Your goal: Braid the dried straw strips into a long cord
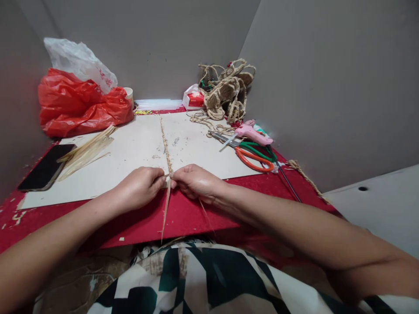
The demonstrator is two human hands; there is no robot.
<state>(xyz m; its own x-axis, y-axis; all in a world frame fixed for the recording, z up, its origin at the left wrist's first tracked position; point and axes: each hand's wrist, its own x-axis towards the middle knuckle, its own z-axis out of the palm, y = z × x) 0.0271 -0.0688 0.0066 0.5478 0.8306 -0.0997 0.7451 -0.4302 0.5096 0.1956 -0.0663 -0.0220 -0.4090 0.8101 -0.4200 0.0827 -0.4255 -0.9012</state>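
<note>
A thin straw braid [166,148] runs away from me across the white board [137,148]. Its near end lies between my two hands. My left hand [142,185] is closed, pinching a strand at the left of the braid's end. From the right, my right hand [193,179] pinches the braid's end and a strand, its fingers curled. One loose straw strand [166,209] hangs down between the hands toward the table edge. Another thin strand [206,213] trails below my right hand. The fingertips partly hide the crossing of the strands.
Dry husk strips [87,152] lie partly over a black phone [47,168] at left. Behind them sits a red plastic bag [81,104]. At right are orange-handled scissors [253,159], a pink glue gun [253,133] and a heap of braided rope [227,93]. A red cloth [131,226] covers the table.
</note>
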